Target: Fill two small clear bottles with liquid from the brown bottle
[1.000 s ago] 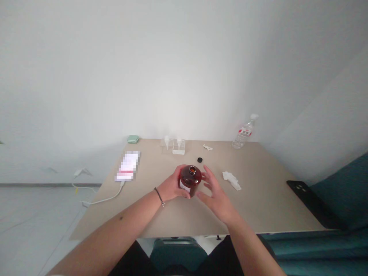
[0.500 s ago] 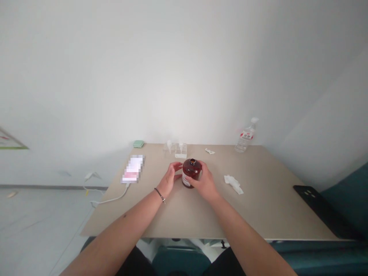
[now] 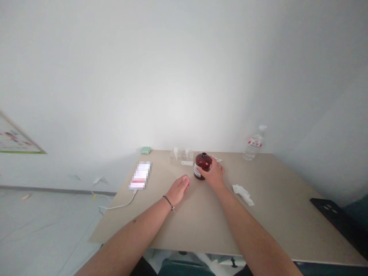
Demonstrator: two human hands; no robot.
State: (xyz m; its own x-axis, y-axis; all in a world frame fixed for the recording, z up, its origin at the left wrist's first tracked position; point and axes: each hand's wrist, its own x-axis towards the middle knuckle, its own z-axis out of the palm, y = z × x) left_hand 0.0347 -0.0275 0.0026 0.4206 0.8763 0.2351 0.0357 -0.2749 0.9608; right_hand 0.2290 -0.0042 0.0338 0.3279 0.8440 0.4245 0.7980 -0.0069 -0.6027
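A dark red-brown bottle [image 3: 202, 162] with a white label and an uncapped narrow neck stands upright. My right hand [image 3: 217, 175] is wrapped round its right side, thumb at the front. To the lower left of the bottle, apart from it, my left hand [image 3: 178, 190] hovers or rests near the tabletop with its fingers curled together. Whatever may be inside those fingers is hidden. Behind the bottle, two clear containers with white tops, one on the left [image 3: 176, 156] and one on the right [image 3: 187, 158], sit by the wall.
On the table [image 3: 195, 226] lie a phone [image 3: 140, 175] on a white cable at left, a green case [image 3: 145, 150] at the back left corner, crumpled white paper [image 3: 243, 194] at right and a black phone-like slab [image 3: 339, 220] at the right edge. A clear water bottle [image 3: 254, 145] stands back right.
The red-brown bottle has moved away from me and slightly right in my right hand. My left hand has left its side, and its fingers have closed. The view has shifted too.
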